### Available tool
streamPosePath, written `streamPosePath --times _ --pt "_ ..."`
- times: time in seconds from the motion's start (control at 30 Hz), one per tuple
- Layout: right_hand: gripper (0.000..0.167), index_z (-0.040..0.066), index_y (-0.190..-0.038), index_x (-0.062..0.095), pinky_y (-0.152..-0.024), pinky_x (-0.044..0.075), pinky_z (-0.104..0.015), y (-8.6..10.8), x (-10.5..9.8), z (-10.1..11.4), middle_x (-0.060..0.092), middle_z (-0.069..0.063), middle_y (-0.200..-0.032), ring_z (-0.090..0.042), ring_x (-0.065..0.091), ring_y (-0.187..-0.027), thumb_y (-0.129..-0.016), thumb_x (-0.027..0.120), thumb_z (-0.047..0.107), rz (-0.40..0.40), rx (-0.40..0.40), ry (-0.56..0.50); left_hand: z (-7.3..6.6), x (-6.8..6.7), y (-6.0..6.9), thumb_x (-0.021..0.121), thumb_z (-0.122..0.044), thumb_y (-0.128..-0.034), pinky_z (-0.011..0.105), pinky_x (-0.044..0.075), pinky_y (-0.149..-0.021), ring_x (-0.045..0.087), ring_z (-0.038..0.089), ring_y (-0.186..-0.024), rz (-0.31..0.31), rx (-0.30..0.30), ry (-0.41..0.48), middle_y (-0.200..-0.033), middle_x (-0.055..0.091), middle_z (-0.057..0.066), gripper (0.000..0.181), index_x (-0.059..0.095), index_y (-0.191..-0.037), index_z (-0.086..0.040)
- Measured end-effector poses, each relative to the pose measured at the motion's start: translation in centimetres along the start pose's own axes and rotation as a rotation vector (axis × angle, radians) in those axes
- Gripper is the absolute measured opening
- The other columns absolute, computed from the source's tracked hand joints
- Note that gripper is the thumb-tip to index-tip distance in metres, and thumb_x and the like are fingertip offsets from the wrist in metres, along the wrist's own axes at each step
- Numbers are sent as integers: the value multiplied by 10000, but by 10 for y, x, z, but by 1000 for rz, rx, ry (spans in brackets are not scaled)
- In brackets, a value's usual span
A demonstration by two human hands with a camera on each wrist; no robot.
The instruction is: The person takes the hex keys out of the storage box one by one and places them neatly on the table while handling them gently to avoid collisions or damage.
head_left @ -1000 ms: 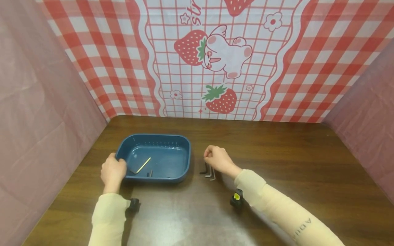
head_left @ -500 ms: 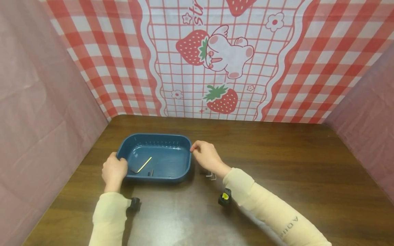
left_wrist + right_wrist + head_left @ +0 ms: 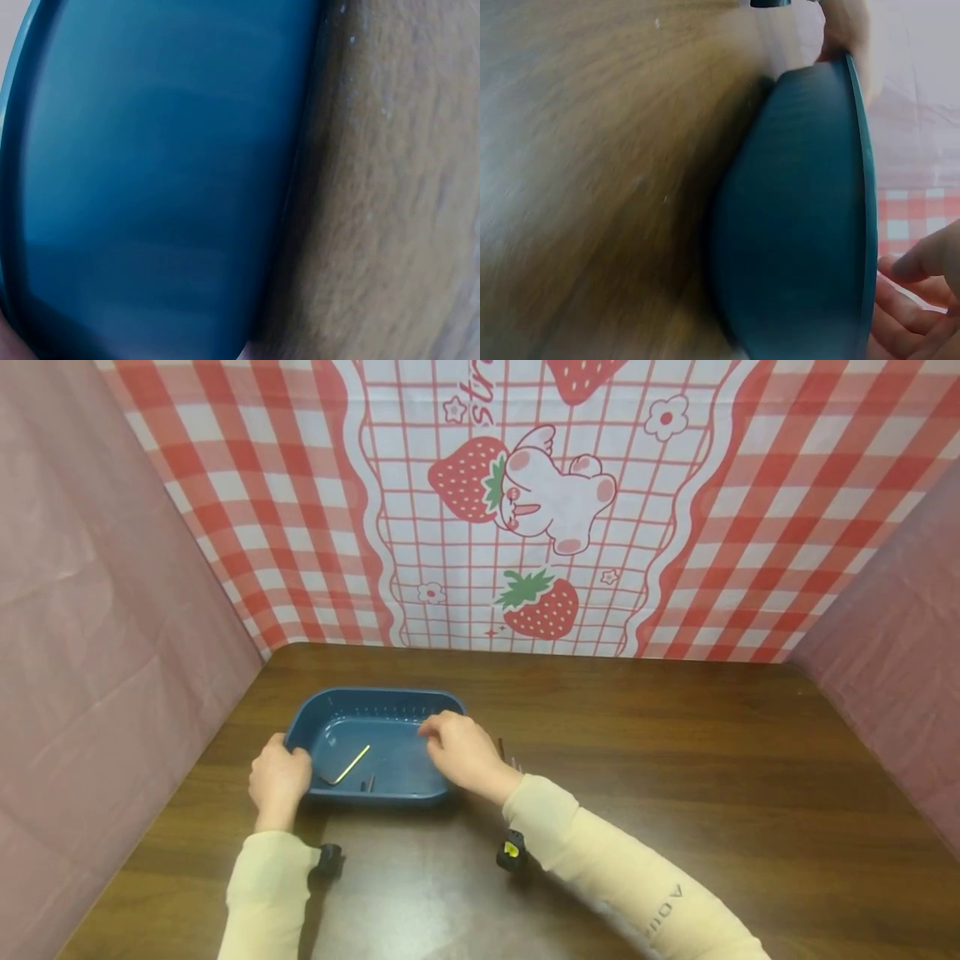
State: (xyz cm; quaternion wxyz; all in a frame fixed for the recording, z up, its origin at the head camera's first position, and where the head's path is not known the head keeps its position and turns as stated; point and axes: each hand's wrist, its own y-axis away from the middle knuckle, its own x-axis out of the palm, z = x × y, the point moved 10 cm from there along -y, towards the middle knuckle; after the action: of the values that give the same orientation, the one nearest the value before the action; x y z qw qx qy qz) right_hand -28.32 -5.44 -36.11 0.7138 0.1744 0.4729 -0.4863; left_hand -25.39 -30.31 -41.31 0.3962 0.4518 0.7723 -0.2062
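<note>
My left hand grips the left rim of a blue plastic basin. Inside the basin lie a gold-coloured hex key and short dark pieces beside it. My right hand is over the basin's right side, fingers bent and thumb near the forefinger. In the right wrist view, its fingertips are just beyond the rim of the basin; whether they hold something small cannot be seen. Right of the basin, hex keys lie on the table, mostly hidden by my right hand and wrist. The left wrist view shows mainly the basin's outer wall.
The basin stands on a brown wooden table. A red-and-white checked cloth with strawberries hangs behind it. Pink cloth hangs at both sides. A small black camera sits on each wrist.
My right hand has moved left from above the hex keys, past the basin's right rim, to over its inside. My left hand has kept its grip, and the basin stays in place.
</note>
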Motion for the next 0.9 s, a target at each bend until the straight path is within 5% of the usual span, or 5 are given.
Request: streamPosePath --times 0.17,0.57,0.8,0.9 --pt "275 110 -1091 641 -792 497 -285 -3 21 12 660 -26 -1054 -141 616 -955 -843 522 97 94 -1 25 -1 1 0 336 -178 -869 590 398 -785 484 525 -1034 0 0 -3 -1179 512 321 416 461 -1220 7" --pt "308 90 -1129 612 -559 437 -226 -10 56 22 627 16 -681 -89 483 -477 -835 522 106 242 40 38 -2 0 0 333 -175 -866 589 400 -785 487 524 -1033 -2 1 -5 -1177 513 322 421 461 -1221 10" --pt "292 100 -1111 616 -781 499 -298 -13 68 29 677 -48 -1026 -184 640 -894 -831 548 146 283 54 60 -1 0 0 337 -173 -868 587 398 -787 487 523 -1032 1 0 2 -1180 512 320 421 459 -1227 8" --pt "291 99 -1118 610 -796 493 -291 -14 75 29 678 -43 -993 -173 634 -880 -839 559 161 314 62 32 0 0 0 338 -174 -868 588 399 -787 488 523 -1031 2 -2 0 -1181 512 321 423 458 -1231 6"
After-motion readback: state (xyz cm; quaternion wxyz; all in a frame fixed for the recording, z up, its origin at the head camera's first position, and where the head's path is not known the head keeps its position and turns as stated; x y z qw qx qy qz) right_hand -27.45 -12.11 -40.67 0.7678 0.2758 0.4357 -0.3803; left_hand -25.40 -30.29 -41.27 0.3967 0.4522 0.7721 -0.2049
